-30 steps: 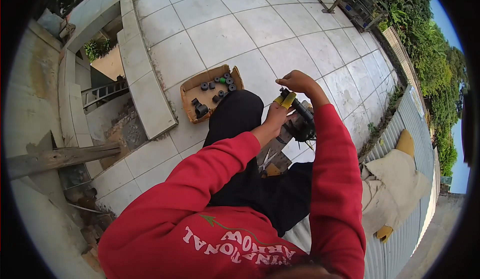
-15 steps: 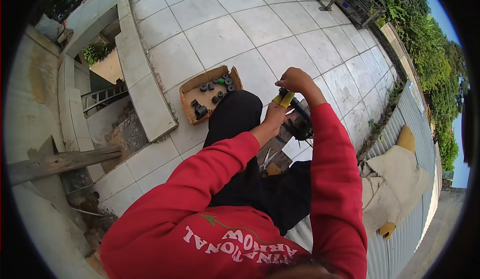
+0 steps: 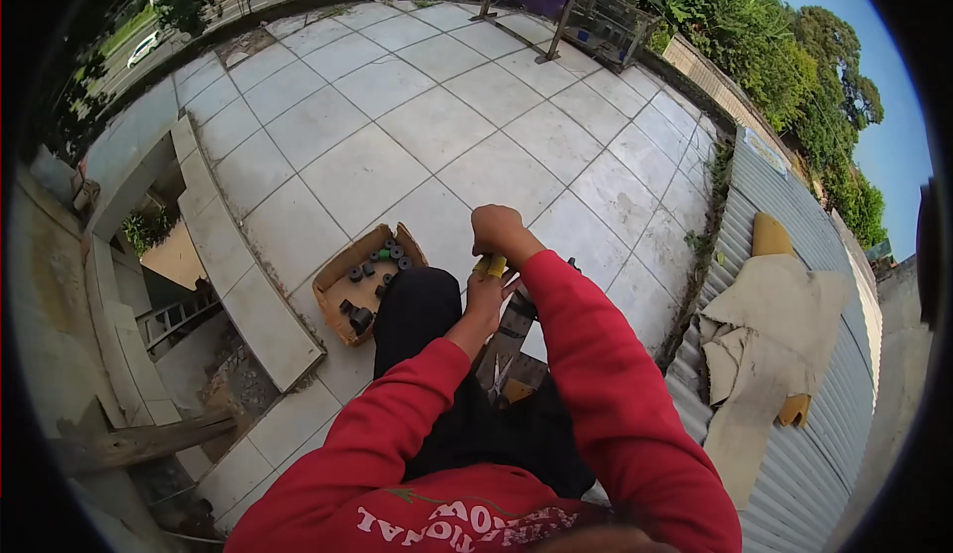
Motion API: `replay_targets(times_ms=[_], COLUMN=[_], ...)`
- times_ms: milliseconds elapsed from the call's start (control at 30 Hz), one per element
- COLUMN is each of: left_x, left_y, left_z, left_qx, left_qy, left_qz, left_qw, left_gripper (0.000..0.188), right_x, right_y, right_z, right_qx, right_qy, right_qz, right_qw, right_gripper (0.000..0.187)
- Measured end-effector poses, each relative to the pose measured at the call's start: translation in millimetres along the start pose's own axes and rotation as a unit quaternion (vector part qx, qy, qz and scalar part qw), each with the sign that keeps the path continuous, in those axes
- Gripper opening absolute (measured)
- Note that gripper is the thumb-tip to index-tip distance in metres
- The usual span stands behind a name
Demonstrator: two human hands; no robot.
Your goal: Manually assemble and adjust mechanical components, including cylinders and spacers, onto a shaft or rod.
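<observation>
My left hand (image 3: 483, 300) is closed around a yellow strip-like piece (image 3: 488, 266), with some of its fingers stretched out beside it. Just above it, my right hand (image 3: 499, 230) is curled into a closed grip; what its fingers hold, if anything, is hidden. Both hands are over a narrow wooden board (image 3: 486, 367) between my legs. An open pair of scissors (image 3: 499, 374) lies on that board. My right sleeve covers most of a dark object beside the hands.
Left of my knee, a cardboard box (image 3: 335, 290) holds several short black cylinders (image 3: 355, 315) and a green one. Corrugated metal sheeting (image 3: 794, 444) with a beige cloth (image 3: 769, 325) lies to the right. A stepped opening with a ladder (image 3: 179, 323) is at left.
The view has tilted up and shifted, showing more of the far tiles and a road. My right hand has come in closer above the left, and the dark tube-like object is now mostly covered.
</observation>
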State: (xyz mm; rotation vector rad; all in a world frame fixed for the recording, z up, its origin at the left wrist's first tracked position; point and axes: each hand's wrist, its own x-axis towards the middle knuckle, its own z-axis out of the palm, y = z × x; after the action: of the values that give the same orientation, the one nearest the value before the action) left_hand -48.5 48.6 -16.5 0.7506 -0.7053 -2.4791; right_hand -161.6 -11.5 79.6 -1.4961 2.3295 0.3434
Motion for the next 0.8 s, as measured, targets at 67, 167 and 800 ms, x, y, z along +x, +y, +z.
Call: replay_targets(times_ms=[67,167,800], left_x=[1.0,1.6,0.6], left_y=[1.0,2.3,-5.5], left_z=[0.5,2.2,-0.5], left_qx=[0.003,0.008,0.003], left_qy=[0.008,0.0,0.018], left_qz=[-0.005,-0.002,0.038], left_qw=[1.0,1.0,0.999], left_gripper=[0.04,0.042,0.028], right_x=[-4.3,-1.2,-10.3], right_y=[-2.0,-0.2,-6.6], right_z=[-0.7,-7.6,15.2], right_qx=[0.011,0.026,0.022], right_qy=[0.01,-0.005,0.089], right_qz=[0.001,0.016,0.046], right_qw=[1.0,1.0,0.995], right_gripper=[0.028,0.026,0.021])
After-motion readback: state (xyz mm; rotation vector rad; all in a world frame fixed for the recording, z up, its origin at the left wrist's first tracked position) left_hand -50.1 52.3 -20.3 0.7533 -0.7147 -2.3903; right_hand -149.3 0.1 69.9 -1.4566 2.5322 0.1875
